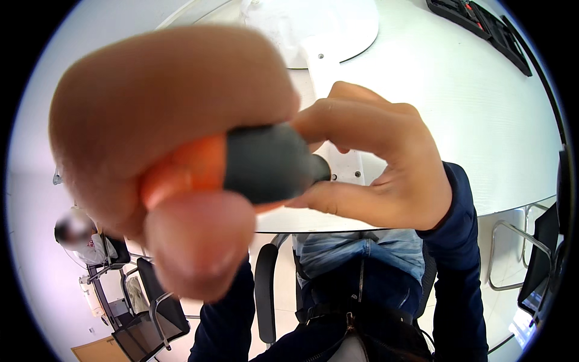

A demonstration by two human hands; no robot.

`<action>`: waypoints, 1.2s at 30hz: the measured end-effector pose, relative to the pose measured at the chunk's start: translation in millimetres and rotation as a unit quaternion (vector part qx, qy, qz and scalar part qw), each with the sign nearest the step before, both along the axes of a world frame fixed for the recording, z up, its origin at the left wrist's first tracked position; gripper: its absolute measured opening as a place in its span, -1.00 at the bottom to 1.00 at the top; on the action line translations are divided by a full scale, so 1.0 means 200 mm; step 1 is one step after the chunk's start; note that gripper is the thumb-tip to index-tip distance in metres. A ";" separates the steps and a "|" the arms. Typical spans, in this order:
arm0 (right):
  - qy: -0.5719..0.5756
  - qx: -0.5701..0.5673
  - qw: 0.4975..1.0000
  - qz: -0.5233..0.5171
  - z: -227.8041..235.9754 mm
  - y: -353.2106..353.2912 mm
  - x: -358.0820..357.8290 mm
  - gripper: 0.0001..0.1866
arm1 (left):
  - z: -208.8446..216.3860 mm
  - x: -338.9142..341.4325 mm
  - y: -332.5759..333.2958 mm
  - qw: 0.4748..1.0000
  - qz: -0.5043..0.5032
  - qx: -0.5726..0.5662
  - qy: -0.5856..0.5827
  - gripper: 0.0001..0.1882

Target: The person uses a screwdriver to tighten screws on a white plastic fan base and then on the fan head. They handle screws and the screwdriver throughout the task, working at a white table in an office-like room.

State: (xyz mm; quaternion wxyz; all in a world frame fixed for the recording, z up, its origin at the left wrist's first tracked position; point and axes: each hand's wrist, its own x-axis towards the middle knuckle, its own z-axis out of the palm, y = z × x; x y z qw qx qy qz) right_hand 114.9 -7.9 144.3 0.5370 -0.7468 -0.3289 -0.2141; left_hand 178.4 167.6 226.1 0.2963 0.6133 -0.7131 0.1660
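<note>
Close to the camera, my left hand is wrapped round an orange-and-black handle that looks like a screwdriver's. Its orange part lies between fingers and thumb, and the black part narrows toward the right. My right hand bends in from the right, with thumb and forefinger curled together at the black end. Those fingertips pass behind the handle, so what they pinch is hidden. Beyond the hands, a white strip with small holes shows through the gap in my right hand.
A white round plate lies at the back of the white table. An open black tool case sits at the far right. Black chairs stand left and right. Another person sits at the far left.
</note>
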 end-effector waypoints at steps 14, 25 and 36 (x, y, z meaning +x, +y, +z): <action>-0.010 0.007 1.000 -0.022 0.00 0.02 -0.01 -0.67 | 0.00 0.00 0.03 0.984 -0.002 0.074 0.163 -0.50; 0.017 0.035 0.999 -0.009 -0.01 -0.03 -0.01 -0.68 | -0.10 -0.20 -0.06 0.863 0.426 -0.178 -0.204 -0.49; 0.016 0.063 0.997 0.029 -0.04 -0.02 0.05 -0.69 | -0.11 -0.07 -0.10 0.951 0.265 -0.157 -0.036 -0.50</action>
